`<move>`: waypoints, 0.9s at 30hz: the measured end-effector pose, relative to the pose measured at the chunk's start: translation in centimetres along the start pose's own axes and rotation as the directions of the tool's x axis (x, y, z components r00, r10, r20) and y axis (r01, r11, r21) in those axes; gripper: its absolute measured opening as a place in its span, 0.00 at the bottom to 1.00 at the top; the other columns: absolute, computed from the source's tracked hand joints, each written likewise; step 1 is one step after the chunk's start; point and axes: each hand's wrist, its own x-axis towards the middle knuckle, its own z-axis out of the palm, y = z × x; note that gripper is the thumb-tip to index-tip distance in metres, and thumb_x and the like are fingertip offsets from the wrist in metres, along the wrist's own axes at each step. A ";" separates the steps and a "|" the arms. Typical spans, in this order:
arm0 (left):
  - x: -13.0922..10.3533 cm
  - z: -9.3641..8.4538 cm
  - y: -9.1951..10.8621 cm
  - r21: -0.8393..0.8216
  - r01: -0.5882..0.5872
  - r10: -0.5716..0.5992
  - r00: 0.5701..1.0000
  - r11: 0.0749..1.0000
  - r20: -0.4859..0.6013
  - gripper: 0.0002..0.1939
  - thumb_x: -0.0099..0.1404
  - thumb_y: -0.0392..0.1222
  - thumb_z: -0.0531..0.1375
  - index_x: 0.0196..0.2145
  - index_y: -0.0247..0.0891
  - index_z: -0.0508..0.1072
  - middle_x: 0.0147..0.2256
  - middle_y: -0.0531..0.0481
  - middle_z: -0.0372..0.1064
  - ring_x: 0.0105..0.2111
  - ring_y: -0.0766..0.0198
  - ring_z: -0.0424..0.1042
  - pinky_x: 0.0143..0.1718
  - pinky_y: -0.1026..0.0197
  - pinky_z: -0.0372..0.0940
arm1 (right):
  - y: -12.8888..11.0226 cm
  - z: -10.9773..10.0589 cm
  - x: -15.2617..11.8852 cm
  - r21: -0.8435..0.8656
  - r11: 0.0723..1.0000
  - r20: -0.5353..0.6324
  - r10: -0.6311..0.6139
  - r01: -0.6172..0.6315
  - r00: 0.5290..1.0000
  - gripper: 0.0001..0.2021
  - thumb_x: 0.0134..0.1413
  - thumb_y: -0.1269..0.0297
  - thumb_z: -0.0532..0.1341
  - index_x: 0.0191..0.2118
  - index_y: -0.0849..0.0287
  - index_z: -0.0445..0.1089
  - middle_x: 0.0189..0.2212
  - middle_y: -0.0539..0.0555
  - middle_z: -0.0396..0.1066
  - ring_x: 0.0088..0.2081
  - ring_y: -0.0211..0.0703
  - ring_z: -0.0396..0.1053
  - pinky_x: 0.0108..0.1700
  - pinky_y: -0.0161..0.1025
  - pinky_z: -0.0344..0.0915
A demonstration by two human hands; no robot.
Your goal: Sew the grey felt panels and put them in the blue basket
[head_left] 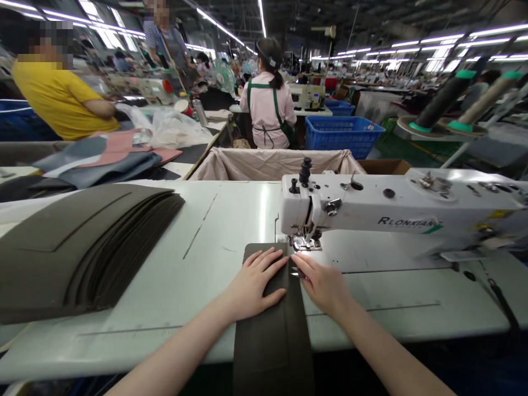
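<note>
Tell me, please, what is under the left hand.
The left hand rests on the dark piece, which lies over the pale table. The surface directly beneath the hand is hidden.

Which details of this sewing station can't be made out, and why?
In the head view:
Near end of the dark panel: cut off by the bottom edge.
Handles of the thread snips: hidden by the right hand.
Right end of the sewing machine: cut off by the right edge.
</note>
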 end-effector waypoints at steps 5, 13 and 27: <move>-0.2 0.1 0.1 0.014 0.029 -0.030 0.999 0.999 0.014 0.35 0.67 0.52 0.57 0.66 0.49 0.48 0.66 0.51 0.46 0.65 0.50 0.45 0.66 0.41 0.38 | 0.0 -0.1 0.1 -0.016 1.000 0.023 -0.006 0.006 1.000 0.29 0.59 0.72 0.51 0.65 0.52 0.54 0.65 0.50 0.54 0.54 0.48 0.67 0.50 0.44 0.68; 0.0 0.0 0.0 -0.001 0.002 -0.002 1.000 1.000 0.031 0.36 0.67 0.52 0.58 0.67 0.48 0.48 0.66 0.49 0.46 0.65 0.49 0.45 0.66 0.41 0.38 | 0.0 -0.2 0.2 -0.006 1.000 0.040 -0.007 0.008 0.999 0.29 0.59 0.72 0.50 0.66 0.53 0.54 0.65 0.49 0.53 0.53 0.48 0.67 0.51 0.44 0.68; 0.4 -0.1 -0.4 0.013 0.000 -0.001 0.999 1.000 0.051 0.36 0.67 0.52 0.58 0.67 0.48 0.47 0.66 0.52 0.44 0.66 0.52 0.43 0.67 0.42 0.38 | 0.1 0.1 0.2 -0.021 1.000 0.025 0.002 -0.001 1.000 0.29 0.59 0.72 0.51 0.66 0.53 0.54 0.65 0.49 0.54 0.54 0.46 0.67 0.52 0.43 0.68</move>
